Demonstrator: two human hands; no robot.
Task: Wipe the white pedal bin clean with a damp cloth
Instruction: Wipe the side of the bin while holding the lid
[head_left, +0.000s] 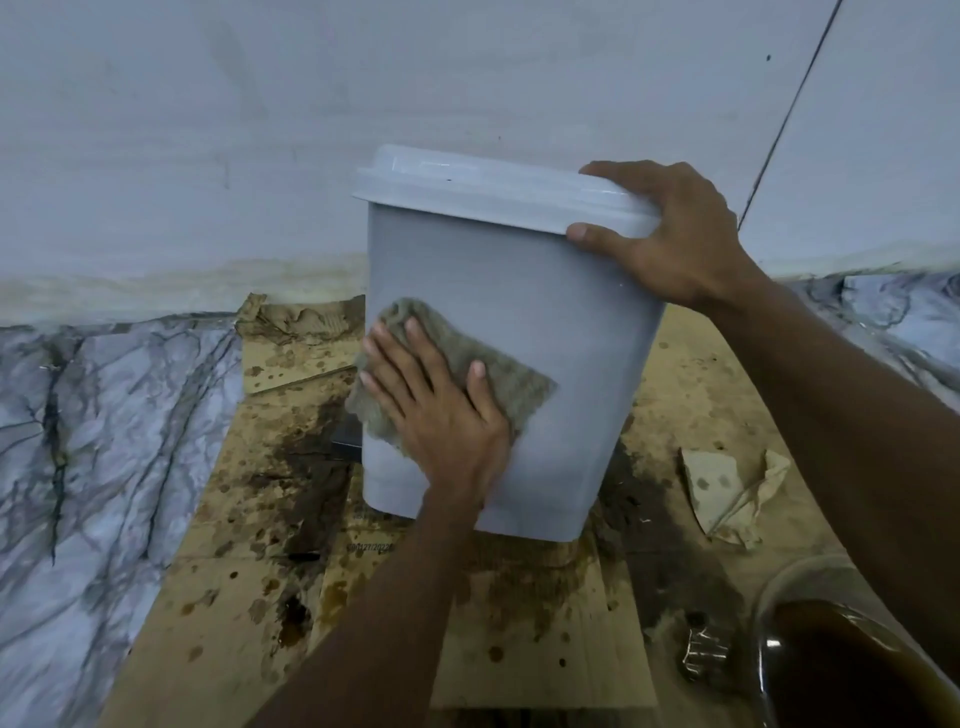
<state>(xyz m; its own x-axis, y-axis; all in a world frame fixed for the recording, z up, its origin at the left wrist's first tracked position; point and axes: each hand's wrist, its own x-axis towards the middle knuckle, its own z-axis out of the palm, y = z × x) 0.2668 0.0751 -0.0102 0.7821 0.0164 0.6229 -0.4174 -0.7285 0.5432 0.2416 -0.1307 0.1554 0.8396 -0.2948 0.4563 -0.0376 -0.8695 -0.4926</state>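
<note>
Head view
Pedal bin (524, 280): white, lid (467, 189) closed, standing slightly tilted on stained cardboard (234, 571) close to the wall (208, 130).
Left hand (441, 410): fingers straight and spread, pressing a grey-brown cloth (501, 374) flat against the bin's near side, low on the left.
Right hand (670, 234): grips the lid's right corner, fingers on top, thumb at its rim.
Bowl (769, 613): clear, brown liquid inside, bottom right.
Floor (78, 441): veined marble beside the cardboard.

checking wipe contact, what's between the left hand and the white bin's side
The cloth: the left hand presses it flat against the white bin on its side wall, seen in the head view.
</note>
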